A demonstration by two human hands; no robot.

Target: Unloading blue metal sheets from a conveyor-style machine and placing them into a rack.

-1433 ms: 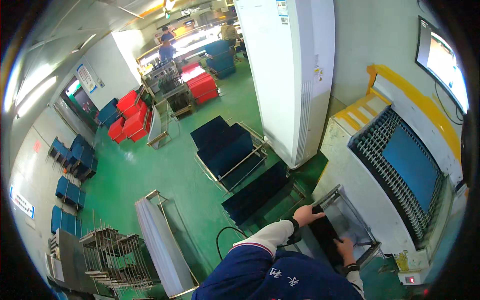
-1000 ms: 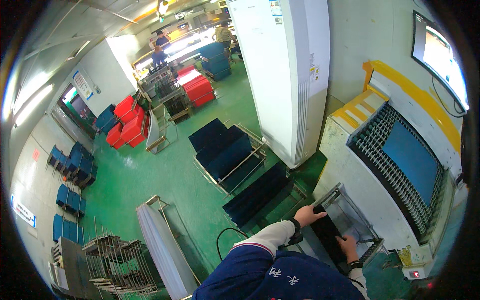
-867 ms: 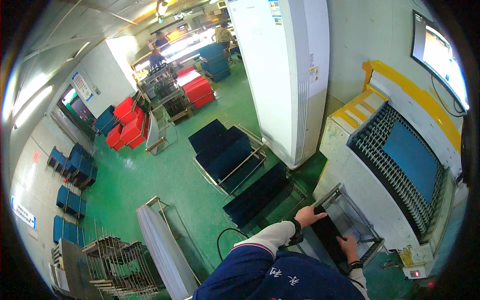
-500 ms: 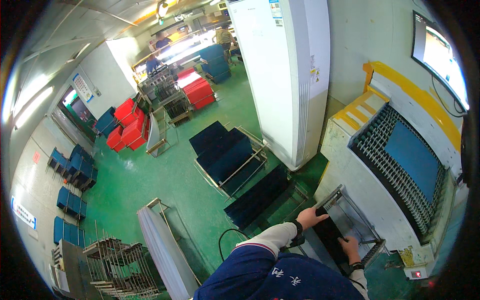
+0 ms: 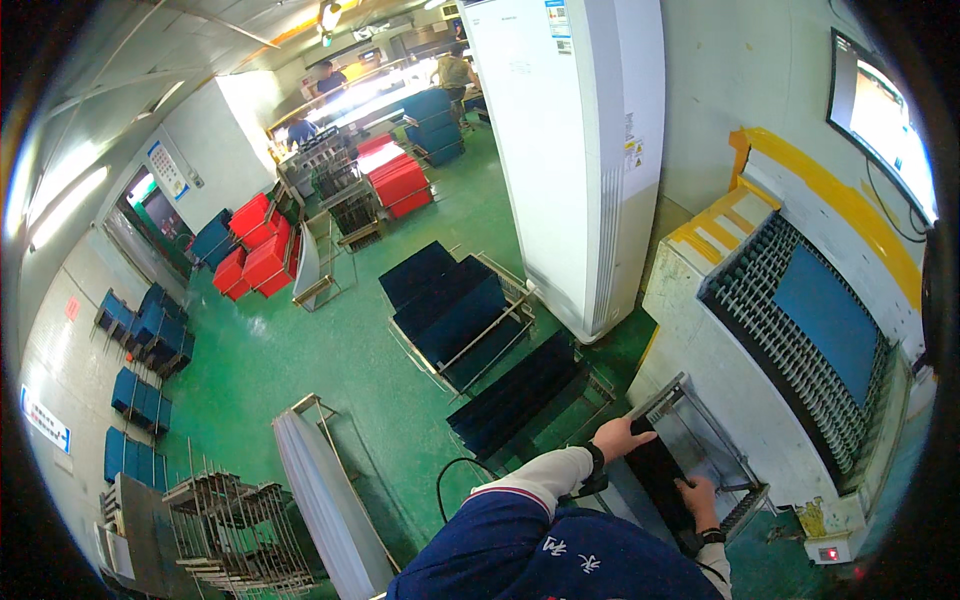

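A dark stack of thin panels [image 5: 657, 476] stands on edge in a metal rack [image 5: 712, 425] at the lower right, close to my body. My left hand [image 5: 620, 440] grips its far end, thumb across the top and the other fingers partly hidden. On the stack's right side, nearer to me, my right hand [image 5: 697, 497] is closed on it with bent fingers. Both wrists wear dark bands. Beside the rack is a roller conveyor machine [image 5: 740, 330], with one flat blue panel [image 5: 828, 322] lying on its rollers.
Left of the rack, more dark panels [image 5: 515, 395] fill a low rack, with another loaded rack [image 5: 460, 315] beyond. A tall white cabinet unit [image 5: 570, 150] rises ahead. A rack of pale sheets [image 5: 325, 500] and bare wire racks [image 5: 240, 525] stand left. People work far back.
The view has shifted very slightly. My hands keep their places on the dark panels, and the blue panel on the rollers shows no clear movement.
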